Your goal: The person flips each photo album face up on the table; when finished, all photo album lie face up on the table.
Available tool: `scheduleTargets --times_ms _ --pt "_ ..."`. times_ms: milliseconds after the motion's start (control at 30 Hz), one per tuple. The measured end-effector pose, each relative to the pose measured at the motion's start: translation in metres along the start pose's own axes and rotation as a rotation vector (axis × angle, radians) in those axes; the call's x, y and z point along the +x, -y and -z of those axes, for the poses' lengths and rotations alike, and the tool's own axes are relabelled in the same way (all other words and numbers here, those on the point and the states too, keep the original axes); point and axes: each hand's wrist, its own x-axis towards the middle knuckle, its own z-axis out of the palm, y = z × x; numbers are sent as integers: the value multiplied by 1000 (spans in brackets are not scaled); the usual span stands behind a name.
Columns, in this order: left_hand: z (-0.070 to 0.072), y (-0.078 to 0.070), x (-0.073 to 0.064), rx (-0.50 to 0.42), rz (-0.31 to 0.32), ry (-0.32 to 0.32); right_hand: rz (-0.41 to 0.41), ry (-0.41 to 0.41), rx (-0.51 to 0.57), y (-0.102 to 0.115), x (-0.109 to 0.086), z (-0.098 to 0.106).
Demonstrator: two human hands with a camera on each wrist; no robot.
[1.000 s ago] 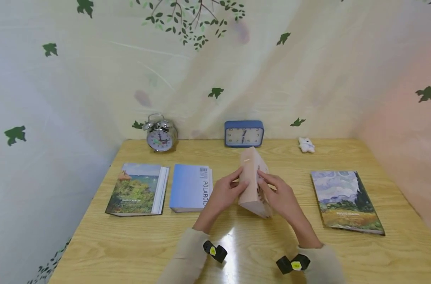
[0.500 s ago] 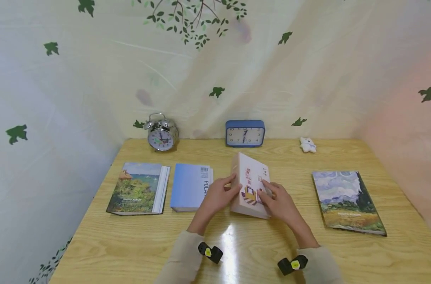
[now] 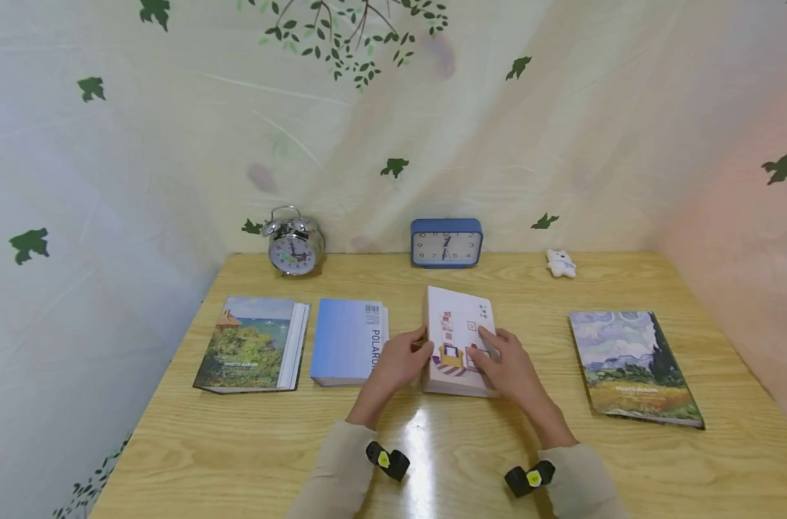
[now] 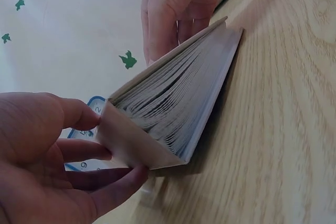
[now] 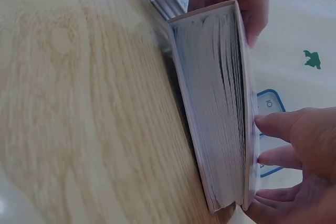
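Note:
A thick pale pink photo album [image 3: 458, 310] with a printed cover lies face up, almost flat, at the table's middle. My left hand [image 3: 400, 358] holds its left side, fingertips against the spine, as the left wrist view shows. On the other side my right hand [image 3: 510, 364] holds the right edge, with thumb and fingertips on the cover. In the right wrist view, the album's page edges [image 5: 210, 103] face the camera, slightly fanned. Next to my left hand lies a blue album [image 3: 344, 342] marked POLAROID.
An album with a seaside painting [image 3: 247, 346] lies at the left, one with a field landscape [image 3: 633, 367] at the right. Along the back of the wooden table [image 3: 238, 454] stand a silver alarm clock [image 3: 294, 245], a blue clock [image 3: 447, 244] and a small white bear figure [image 3: 561, 264].
The pink album has turned from a steep tilt, spine up, to lying almost flat with its cover up. Both hands have stayed on it and come down with it.

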Motion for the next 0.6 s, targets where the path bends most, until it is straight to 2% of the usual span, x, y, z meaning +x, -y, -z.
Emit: scheduleTargets --times_ms 200,600 --pt "2 9 1 1 4 0 11 -17 -34 1 0 -5" --pt "0 13 2 -132 25 17 32 -45 -54 2 0 -8"
